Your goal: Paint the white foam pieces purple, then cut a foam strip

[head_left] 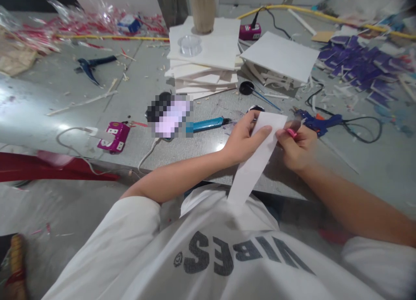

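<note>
My left hand (245, 140) is closed on a long white strip of card (251, 174), with the thumb on top. The strip slants down from my fingers toward my shirt. At the strip's upper right edge, my right hand (297, 146) is closed around a small pink-handled tool (291, 132); its working end is blurred, so its kind is unclear. Just beyond my right hand lies a blue glue gun (321, 122). To the left of my left hand is a blue utility knife (208, 124) on the metal table.
White boards (204, 44) stand stacked at the back, bearing a drink cup (203, 10) and a clear round lid (190, 46). Purple cut pieces (364, 66) heap at the right. A phone (172, 116), a magenta power socket (114, 137) with cables, and dark pliers-like tool (91, 68) lie left.
</note>
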A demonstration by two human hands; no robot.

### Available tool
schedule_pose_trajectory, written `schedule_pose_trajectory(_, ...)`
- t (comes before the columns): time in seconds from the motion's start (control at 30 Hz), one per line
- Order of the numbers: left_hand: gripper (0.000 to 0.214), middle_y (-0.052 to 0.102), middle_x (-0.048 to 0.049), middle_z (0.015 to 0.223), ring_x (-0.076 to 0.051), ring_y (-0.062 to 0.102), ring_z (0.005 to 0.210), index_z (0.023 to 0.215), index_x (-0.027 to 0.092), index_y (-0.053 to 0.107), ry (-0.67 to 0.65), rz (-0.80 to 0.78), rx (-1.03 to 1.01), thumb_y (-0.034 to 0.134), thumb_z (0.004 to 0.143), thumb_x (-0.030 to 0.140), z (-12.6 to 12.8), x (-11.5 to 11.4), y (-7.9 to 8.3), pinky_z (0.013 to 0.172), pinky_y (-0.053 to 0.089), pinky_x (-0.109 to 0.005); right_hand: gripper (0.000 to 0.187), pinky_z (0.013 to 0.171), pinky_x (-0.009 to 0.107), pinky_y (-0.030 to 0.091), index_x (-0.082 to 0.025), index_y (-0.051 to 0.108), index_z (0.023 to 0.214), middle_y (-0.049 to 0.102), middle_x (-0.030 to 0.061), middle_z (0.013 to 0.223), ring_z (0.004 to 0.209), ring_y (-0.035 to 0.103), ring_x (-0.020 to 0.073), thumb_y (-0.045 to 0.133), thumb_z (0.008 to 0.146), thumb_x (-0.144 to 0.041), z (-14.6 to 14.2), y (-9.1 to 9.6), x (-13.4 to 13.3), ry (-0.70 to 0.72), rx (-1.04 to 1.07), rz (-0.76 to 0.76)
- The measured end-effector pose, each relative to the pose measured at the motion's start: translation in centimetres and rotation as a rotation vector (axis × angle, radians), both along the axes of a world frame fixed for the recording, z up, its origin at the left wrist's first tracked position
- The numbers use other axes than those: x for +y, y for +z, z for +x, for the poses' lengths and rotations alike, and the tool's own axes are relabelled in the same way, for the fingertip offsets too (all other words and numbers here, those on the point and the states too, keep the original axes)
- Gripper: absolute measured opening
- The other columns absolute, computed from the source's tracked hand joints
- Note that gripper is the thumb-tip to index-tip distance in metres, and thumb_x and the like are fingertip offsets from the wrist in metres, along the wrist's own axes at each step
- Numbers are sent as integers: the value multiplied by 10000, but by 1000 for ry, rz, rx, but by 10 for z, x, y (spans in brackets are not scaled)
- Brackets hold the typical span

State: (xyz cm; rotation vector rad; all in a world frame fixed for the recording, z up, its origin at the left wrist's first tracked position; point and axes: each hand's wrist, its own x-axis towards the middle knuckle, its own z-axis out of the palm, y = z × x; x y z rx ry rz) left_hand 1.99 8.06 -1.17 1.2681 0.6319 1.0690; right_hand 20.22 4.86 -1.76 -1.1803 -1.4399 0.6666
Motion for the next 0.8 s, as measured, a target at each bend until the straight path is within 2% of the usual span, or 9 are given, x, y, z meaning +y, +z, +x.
schedule_pose_trajectory(0.1, 286, 737, -34, 991, -206, 673, 855, 1163, 251, 650, 94, 213, 266, 709, 1059, 511, -10, 1, 9, 788, 526, -340, 628, 565, 371, 299, -258, 568, 684, 456, -17, 610, 559, 355, 153, 828, 923, -777, 2, -2, 0, 7, 38, 11)
schedule_pose_trajectory(0.17, 334, 770, -98, 1184, -253, 701, 980, 1246, 238, 704, 138, 374, 474, 704, 1061, 516, -25, -6, 16, 866, 541, -383, 623, 579, 378, 299, -253, 555, 685, 477, -11, 616, 568, 364, 150, 844, 928, -748, 5, -3, 1, 11, 57, 17)
schedule_pose_trajectory(0.23, 383, 746, -146, 1325, -295, 699, 1097, 1342, 227, 734, 262, 545, 660, 691, 1068, 491, -49, -18, 18, 966, 541, -433, 616, 593, 388, 300, -252, 544, 690, 481, -8, 615, 579, 372, 151, 846, 939, -727, 6, -4, 1, 17, 69, 24)
schedule_pose_trajectory(0.3, 343, 743, -151, 1262, -320, 676, 1099, 1339, 227, 776, 430, 677, 885, 638, 1101, 433, -83, -33, 15, 994, 511, -480, 614, 597, 391, 292, -252, 524, 694, 462, -15, 605, 578, 364, 149, 833, 957, -713, 6, -5, 2, 22, 70, 32)
schedule_pose_trajectory(0.4, 256, 721, -171, 1174, -370, 633, 1084, 1227, 234, 830, 700, 654, 1255, 643, 1074, 317, -142, -47, 2, 984, 461, -564, 606, 581, 376, 281, -255, 518, 717, 433, -32, 594, 562, 331, 140, 818, 958, -723, 4, -7, 3, 17, 62, 46)
schedule_pose_trajectory(0.47, 244, 703, -193, 1186, -406, 609, 1117, 1198, 237, 843, 760, 598, 1411, 668, 1029, 249, -178, -48, -7, 985, 446, -601, 630, 573, 366, 280, -259, 504, 713, 416, -39, 590, 558, 327, 140, 812, 938, -760, 2, -8, 5, 6, 60, 58)
schedule_pose_trajectory(0.53, 226, 692, -208, 1219, -435, 593, 1154, 1168, 244, 847, 755, 591, 1512, 677, 1020, 250, -203, -43, -11, 1006, 429, -644, 642, 576, 364, 288, -261, 498, 701, 417, -38, 589, 559, 335, 143, 805, 933, -774, 1, -8, 6, 0, 54, 66)
schedule_pose_trajectory(0.63, 189, 684, -204, 1234, -456, 583, 1208, 1080, 251, 836, 719, 595, 1557, 662, 1011, 229, -219, -33, -13, 1045, 403, -690, 644, 571, 366, 291, -263, 502, 683, 411, -37, 575, 549, 329, 143, 788, 952, -773, -1, -7, 7, 3, 31, 83)
schedule_pose_trajectory(0.8, 161, 691, -174, 1194, -439, 586, 1228, 889, 250, 781, 702, 613, 1513, 666, 992, 207, -217, -20, -14, 1085, 375, -722, 673, 562, 357, 286, -258, 473, 660, 406, -46, 566, 529, 320, 130, 791, 956, -771, -3, -4, 6, 8, 43, 115)
